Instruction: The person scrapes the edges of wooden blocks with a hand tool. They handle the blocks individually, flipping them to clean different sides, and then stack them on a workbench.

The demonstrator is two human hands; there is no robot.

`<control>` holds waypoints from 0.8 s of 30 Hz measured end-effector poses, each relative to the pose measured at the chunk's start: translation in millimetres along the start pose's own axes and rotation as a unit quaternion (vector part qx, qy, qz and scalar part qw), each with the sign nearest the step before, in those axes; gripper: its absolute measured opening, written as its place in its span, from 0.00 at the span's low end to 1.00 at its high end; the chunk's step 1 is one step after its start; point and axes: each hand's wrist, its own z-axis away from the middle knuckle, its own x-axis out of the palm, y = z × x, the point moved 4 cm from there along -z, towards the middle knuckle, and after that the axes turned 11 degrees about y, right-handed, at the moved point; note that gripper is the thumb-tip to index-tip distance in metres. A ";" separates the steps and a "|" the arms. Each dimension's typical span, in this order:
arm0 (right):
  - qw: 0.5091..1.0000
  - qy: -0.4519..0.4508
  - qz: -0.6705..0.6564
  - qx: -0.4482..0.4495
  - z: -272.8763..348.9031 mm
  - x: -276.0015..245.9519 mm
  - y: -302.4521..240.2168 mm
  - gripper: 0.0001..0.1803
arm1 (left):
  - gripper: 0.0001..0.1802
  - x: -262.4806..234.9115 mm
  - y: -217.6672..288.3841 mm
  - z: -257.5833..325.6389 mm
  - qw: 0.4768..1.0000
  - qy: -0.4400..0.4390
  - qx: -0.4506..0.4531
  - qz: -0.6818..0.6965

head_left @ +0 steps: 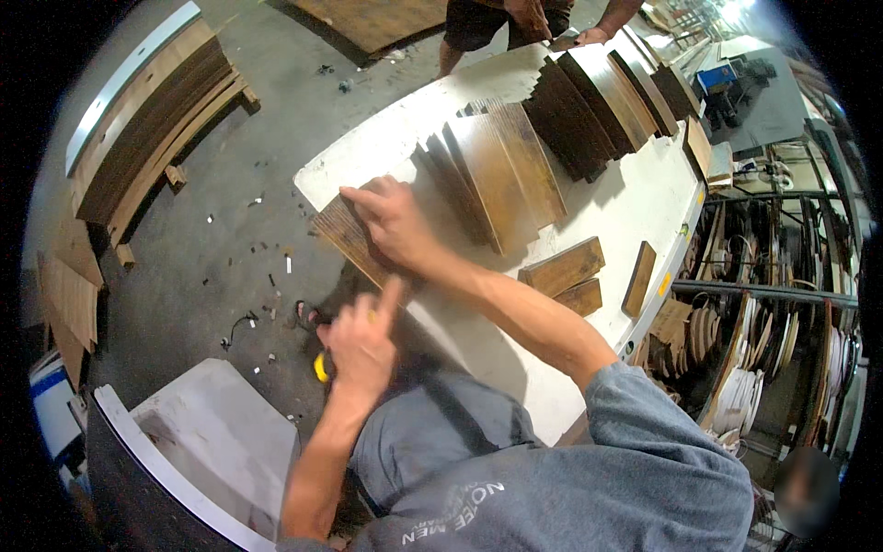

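Observation:
A dark brown wooden board with a grooved face lies at the near left edge of the white table, its corner past the edge. My right hand is on its top, index finger reaching to the far edge and the other fingers curled against the wood. Close to the board's near end, my left hand is closed and smeared by motion, one finger pointing up along the edge. A yellow-ended tool sticks out below its fingers; most of it is hidden, so its kind cannot be told.
Stacked brown boards and darker stacks stand across the table. Short wooden blocks lie nearer. A co-worker's hands are at the far end. Long boards sit left; a laden rack stands right.

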 end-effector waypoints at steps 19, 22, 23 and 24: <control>1.000 0.015 -0.012 0.001 0.2 -0.4 -7.3 0.20 | 0.40 -18.4 -60.2 -43.4 0.999 0.027 -0.025 -0.014; 1.000 0.028 -0.009 -0.001 1.0 -0.4 -2.1 0.22 | 0.41 -10.7 -9.7 -5.8 0.999 -0.019 0.045 -0.016; 1.000 0.025 -0.015 -0.001 1.0 0.2 -0.7 0.22 | 0.39 -9.2 4.8 5.9 0.996 -0.077 0.022 0.027; 1.000 0.021 -0.022 -0.001 0.6 1.1 -0.6 0.21 | 0.36 -8.9 14.0 16.8 0.995 -0.087 0.015 0.039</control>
